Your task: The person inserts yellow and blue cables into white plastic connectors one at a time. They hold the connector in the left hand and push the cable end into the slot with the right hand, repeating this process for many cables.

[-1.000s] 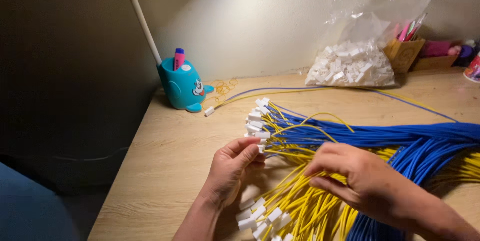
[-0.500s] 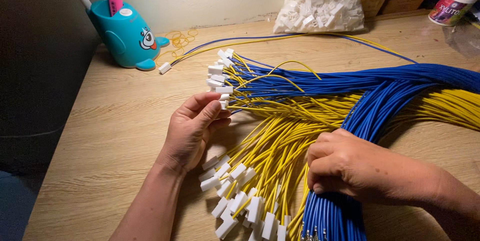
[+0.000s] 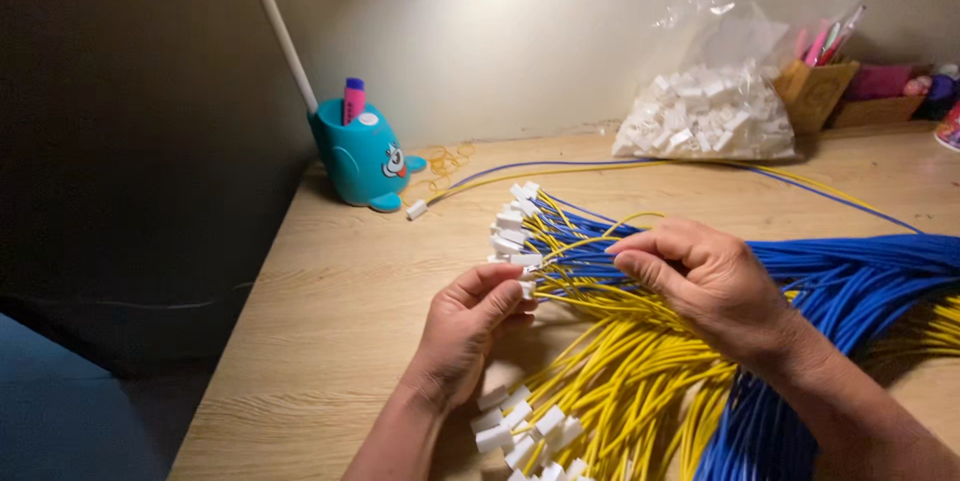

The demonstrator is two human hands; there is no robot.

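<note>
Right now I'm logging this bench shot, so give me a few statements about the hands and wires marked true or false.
1. The left hand pinches a white connector. True.
2. The right hand rests on the bag. False: it is on the wires; the bag sits by the wall.
3. The wires are yellow and blue. True.
4. The pen holder is red. False: it is teal.

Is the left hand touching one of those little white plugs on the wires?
Touching. The head view shows the left hand pinching a white connector at the wire ends between its fingertips.
</note>
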